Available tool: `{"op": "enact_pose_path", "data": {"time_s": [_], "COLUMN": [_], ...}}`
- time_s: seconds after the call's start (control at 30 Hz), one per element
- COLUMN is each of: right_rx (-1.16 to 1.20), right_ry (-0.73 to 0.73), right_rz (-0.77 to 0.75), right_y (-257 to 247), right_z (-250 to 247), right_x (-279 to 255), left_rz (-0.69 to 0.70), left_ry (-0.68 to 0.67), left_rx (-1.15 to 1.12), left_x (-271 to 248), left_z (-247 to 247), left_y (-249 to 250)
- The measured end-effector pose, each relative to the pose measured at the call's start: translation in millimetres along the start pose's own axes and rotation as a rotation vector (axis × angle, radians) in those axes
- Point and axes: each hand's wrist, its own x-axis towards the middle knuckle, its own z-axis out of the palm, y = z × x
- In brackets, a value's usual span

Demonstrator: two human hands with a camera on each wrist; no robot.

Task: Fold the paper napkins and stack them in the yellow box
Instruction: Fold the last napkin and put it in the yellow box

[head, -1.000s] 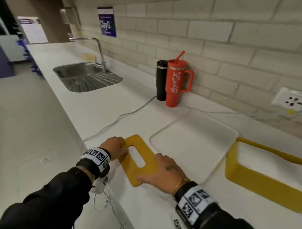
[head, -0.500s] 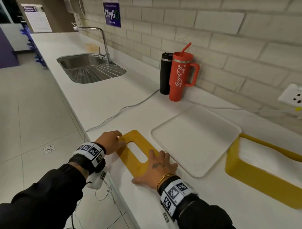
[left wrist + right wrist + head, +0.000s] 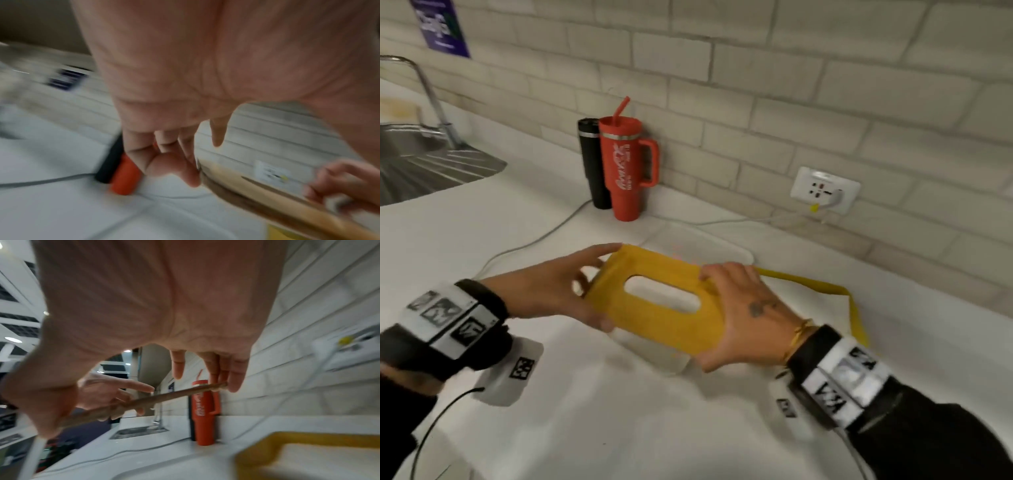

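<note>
My left fingers [image 3: 599, 255] curl round one short end of the flat yellow lid with the oval slot [image 3: 654, 301], thumb under its near edge, index finger stretched along the far corner. My right fingers [image 3: 717, 274] clamp the opposite short end, thumb low at the near corner. So my left hand [image 3: 544, 291] and right hand [image 3: 746, 315] hold the lid between them, lifted clear of the white surface [image 3: 602, 428] and tilted, over a white rectangular tray [image 3: 722, 246] that lies underneath.

From the right wrist view I see the lid edge-on between both hands, and below it the open yellow plastic box [image 3: 257, 449] with a white stack of paper napkins [image 3: 320, 456] inside. In the head view only the box's far rim and corner show, just beyond my right hand.

Further back, a red handled tumbler with a straw [image 3: 628, 171] stands touching a black cylindrical flask [image 3: 592, 161] against the pale brick wall. A grey cable [image 3: 541, 240] runs across the surface; a white wall socket [image 3: 825, 190] sits to the right, a steel sink [image 3: 431, 168] to the left.
</note>
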Motion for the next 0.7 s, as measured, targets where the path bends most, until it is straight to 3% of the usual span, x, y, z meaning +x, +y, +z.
{"op": "enact_pose_path", "data": {"time_s": [0.1,0.27,0.5,0.7], "right_rx": [0.025,0.073,0.081,0.068], "right_ry": [0.000,-0.078,-0.207,-0.272], "right_rz": [0.089,0.223,0.272,0.232], "right_y": [58.7,137.3,191.3,208.8], "right_z": [-33.6,-44.1,-35.5,-42.6], "right_x": [-30.4,-69.1,-69.9,-60.9], "left_rz": [0.134,0.206,0.174,0.195], "left_ry": [-0.049,0.068,0.148,0.120], "left_rx": [0.095,0.205,0.219,0.315], "left_x": [43.4,99.1,109.4,115.5], "left_z": [33.1,99.6,148.8,148.0], "left_y": [50.9,106.2,120.2,118.9]}}
